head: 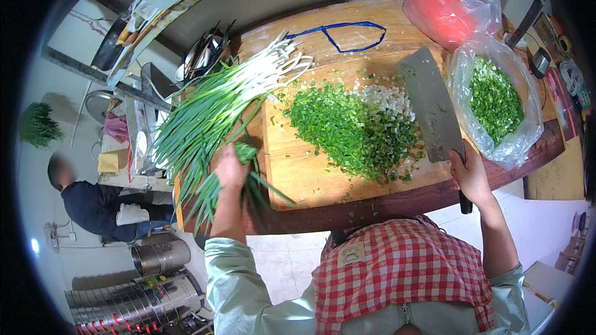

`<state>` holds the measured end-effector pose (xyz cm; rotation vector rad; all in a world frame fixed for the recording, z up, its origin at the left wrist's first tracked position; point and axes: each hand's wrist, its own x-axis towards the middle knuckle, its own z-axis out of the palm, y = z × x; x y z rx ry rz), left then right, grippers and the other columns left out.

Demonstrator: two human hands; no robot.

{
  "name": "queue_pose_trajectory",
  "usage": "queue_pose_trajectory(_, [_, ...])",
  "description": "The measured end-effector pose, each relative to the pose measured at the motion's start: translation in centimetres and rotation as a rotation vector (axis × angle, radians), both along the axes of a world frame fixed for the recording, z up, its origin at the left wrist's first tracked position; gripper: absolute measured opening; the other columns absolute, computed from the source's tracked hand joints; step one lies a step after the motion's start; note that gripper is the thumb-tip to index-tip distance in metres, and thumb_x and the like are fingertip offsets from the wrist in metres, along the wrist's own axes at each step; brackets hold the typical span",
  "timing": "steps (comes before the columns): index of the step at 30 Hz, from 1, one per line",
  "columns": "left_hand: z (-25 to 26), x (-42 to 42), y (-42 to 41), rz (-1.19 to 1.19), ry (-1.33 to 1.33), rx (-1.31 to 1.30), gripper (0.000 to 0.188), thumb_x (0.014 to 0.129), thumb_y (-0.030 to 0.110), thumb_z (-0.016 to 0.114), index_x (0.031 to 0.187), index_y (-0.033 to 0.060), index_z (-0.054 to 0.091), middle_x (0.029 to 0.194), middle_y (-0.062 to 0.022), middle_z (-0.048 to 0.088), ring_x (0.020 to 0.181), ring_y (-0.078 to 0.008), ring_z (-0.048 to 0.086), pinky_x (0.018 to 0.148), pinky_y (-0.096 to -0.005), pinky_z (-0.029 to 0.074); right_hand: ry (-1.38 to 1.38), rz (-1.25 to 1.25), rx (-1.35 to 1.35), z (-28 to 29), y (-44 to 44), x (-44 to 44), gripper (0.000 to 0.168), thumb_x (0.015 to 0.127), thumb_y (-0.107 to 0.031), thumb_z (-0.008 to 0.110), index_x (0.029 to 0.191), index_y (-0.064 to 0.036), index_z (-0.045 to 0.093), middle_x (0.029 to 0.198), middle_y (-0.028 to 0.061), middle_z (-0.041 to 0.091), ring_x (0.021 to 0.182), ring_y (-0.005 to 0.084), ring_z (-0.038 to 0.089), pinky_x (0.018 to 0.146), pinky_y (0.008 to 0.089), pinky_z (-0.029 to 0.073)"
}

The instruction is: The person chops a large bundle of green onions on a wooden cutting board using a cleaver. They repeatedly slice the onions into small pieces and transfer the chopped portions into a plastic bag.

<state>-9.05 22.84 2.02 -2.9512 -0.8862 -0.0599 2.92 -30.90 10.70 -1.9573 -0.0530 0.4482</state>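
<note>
My left hand (230, 167) grips a bundle of cut green scallion tops at the left of the cutting board, its leaves trailing below. Behind it a large heap of whole scallions (233, 83) lies slanted, white ends toward the back. My right hand (470, 174) holds a broad cleaver (430, 107) by its dark handle, the blade standing between the board and a clear plastic bag. A wide pile of chopped scallions (349, 125) covers the middle of the wooden cutting board (298, 177). More chopped scallions (496, 97) fill part of the clear plastic bag (526, 142) on the right.
A blue plastic strap loop (354, 50) lies at the table's back. A knotted plastic bag with red contents (449, 9) stands back right. Utensils in a container (207, 56) are behind the scallions. Metal shelving crosses the upper left. Another person (102, 209) is further left, above steel pots (163, 256).
</note>
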Motion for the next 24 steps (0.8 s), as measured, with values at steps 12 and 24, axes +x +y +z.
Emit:
queue_pose_trajectory(12, [-1.2, 1.1, 2.8, 0.185, 0.203, -0.350, 0.141, 0.057, 0.063, 0.082, 0.155, 0.0112, -0.007, 0.154, -0.0274, 0.021, 0.144, -0.0416, 0.020, 0.114, -0.0600, 0.012, -0.567, 0.113, -0.518, -3.6, -3.0, 0.7, 0.020, 0.095, -0.012, 0.053, 0.108, 0.003, 0.050, 0.069, 0.0258, 0.060, 0.066, 0.0478, 0.059, 0.060, 0.0521, 0.045])
queue_pose_trajectory(24, [4.2, 2.2, -25.5, -0.908, -0.233, -0.130, 0.019, 0.076, 0.018, 0.072, 0.092, 0.0123, 0.065, 0.087, -0.0049, 0.053, 0.088, -0.0247, 0.052, 0.076, -0.0393, 0.040, -0.539, 0.146, -0.530, -5.5, -3.7, 1.1, 0.033, 0.095, -0.014, 0.055, 0.117, 0.010, 0.051, 0.070, 0.0287, 0.062, 0.066, 0.0454, 0.062, 0.059, 0.0525, 0.046])
